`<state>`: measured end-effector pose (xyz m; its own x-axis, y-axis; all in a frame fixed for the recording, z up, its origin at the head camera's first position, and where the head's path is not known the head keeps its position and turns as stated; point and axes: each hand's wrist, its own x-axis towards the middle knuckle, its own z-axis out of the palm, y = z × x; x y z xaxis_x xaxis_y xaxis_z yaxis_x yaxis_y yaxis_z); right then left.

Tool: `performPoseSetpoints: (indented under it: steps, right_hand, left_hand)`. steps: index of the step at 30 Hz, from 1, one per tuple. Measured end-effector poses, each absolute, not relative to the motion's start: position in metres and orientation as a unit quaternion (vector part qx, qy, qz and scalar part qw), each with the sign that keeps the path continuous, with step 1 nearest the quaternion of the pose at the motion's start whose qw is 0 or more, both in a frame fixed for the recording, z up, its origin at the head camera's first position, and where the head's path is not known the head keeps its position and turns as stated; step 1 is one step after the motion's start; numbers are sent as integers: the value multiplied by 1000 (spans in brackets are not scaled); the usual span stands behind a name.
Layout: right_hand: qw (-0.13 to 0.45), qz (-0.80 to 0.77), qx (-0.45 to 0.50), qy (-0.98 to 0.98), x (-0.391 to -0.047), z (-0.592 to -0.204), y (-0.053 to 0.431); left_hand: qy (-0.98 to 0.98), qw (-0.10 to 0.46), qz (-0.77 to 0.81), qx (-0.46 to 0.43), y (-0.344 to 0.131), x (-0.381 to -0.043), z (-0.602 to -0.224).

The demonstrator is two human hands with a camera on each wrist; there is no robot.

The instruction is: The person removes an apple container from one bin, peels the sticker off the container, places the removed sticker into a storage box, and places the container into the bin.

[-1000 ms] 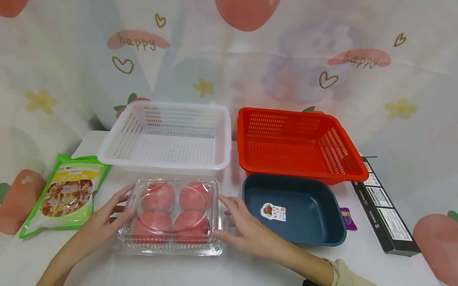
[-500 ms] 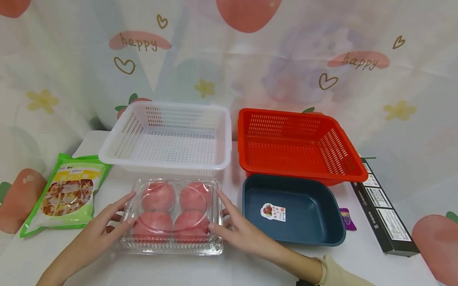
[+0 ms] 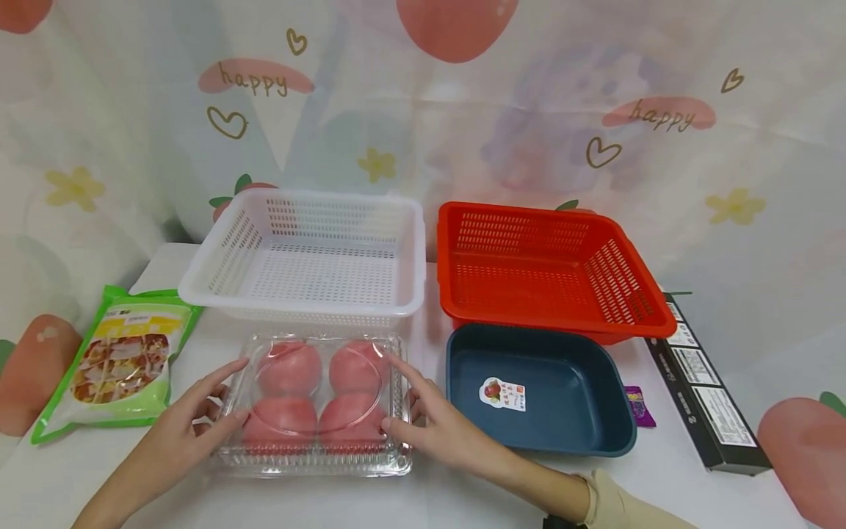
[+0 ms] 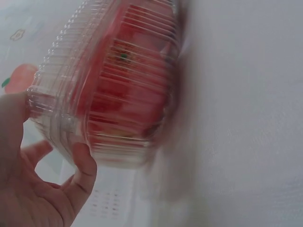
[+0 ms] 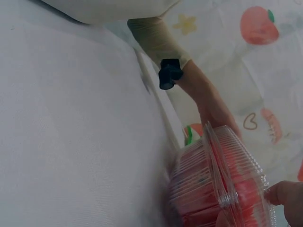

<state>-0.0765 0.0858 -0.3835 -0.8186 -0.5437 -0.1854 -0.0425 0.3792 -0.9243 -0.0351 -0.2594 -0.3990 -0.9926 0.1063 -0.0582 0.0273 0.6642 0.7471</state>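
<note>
A clear plastic clamshell box [image 3: 311,466] holds several round red fruits [image 3: 288,371] and has its lid down. My left hand [image 3: 181,422] grips the box's left side, thumb toward the near corner and index finger toward the far one. In the left wrist view, its fingers [image 4: 84,165] bend at the ridged rim. On the opposite side my right hand [image 3: 443,426] holds the box, with index fingertip and thumb over the lid's edge; its other fingers tuck down beside the wall. The right wrist view shows the thumb [image 5: 279,194] against the lid.
Behind the box stands a white slotted basket [image 3: 304,301], with a red basket [image 3: 555,316] to its right. A dark blue basin [image 3: 548,433] bearing a sticker sits in front. A green food bag [image 3: 119,360] lies left; a purple packet [image 3: 639,406] and long black box [image 3: 707,389] lie right.
My right index finger and thumb have slid inward from the box's right edge onto the lid. My left hand stays at the left side almost unmoved, and the box keeps its place.
</note>
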Motion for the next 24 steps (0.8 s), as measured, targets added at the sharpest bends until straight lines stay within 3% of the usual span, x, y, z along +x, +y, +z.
performPoseSetpoints:
  steps: [24]
  right_hand:
    - [233,-603,-159,746,-57,-367,94]
  left_hand:
    - [891,57,449,-24,-245,-10,-380]
